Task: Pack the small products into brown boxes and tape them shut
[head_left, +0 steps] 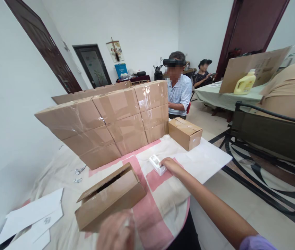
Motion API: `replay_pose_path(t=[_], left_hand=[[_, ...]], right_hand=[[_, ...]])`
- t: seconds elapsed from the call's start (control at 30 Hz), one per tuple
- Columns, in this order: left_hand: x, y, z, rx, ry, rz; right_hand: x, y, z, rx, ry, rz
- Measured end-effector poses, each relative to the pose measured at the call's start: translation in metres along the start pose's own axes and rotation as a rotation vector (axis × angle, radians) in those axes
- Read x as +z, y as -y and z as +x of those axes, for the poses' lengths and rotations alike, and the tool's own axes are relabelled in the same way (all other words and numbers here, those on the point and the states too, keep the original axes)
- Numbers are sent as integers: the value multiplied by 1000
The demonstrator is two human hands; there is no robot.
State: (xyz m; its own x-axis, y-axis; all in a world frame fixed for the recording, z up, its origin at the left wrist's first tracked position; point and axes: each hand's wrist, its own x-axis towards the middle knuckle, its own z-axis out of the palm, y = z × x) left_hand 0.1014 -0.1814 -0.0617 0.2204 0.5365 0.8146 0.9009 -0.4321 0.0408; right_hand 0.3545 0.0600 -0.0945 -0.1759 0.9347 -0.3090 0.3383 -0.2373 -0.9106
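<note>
My right hand (170, 164) reaches out over the table, its fingers closed on the near end of a small white tape dispenser (154, 160). That dispenser rests on the pink and cream cloth (152, 224). Low in the view, my left hand (117, 231) is smeared by motion, and I cannot make out its fingers or anything in them. It is just in front of a brown cardboard box (111, 199) whose top flap stands partly raised, leaving a dark gap.
A wall of stacked, taped cartons (118, 121) lines the far side. Another carton (185, 132) sits at its right end. White paper sheets (33, 211) and crumpled silvery scraps (79, 170) lie left. A person (180, 86) sits behind the cartons; a chair (272, 132) stands right.
</note>
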Motion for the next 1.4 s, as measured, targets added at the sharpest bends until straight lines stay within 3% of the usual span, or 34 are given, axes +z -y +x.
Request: replay_pose_path(t=[0.07,0.17,0.27,0.33,0.4,0.57,0.93,1.23,1.4], left_hand=[[41,-30,16,95,-57,-166],[115,-53,63,-181,183,-238],[180,-44,100,-405,426,-303],[210,-32,106,-485,463,-350],[227,-22,101,-520,425,-395],[234,-19,86,-519,376,-417],[228,-18,89,-480,366,-380],[221,-21,96,-502,400,-333],[222,-22,96,-554,435,-302]], right_hand=[[2,-3,1,-5,-6,-3],[5,-4,6,-12,-13,-11],[7,-3,11,-23,-24,-27],[7,-3,12,-35,-35,-40],[6,-4,11,-56,-54,-50],[3,-7,5,-121,-146,-61],[16,2,1,-188,-261,-48],[16,-15,-31,-189,-322,33],[20,-23,-32,-169,-337,121]])
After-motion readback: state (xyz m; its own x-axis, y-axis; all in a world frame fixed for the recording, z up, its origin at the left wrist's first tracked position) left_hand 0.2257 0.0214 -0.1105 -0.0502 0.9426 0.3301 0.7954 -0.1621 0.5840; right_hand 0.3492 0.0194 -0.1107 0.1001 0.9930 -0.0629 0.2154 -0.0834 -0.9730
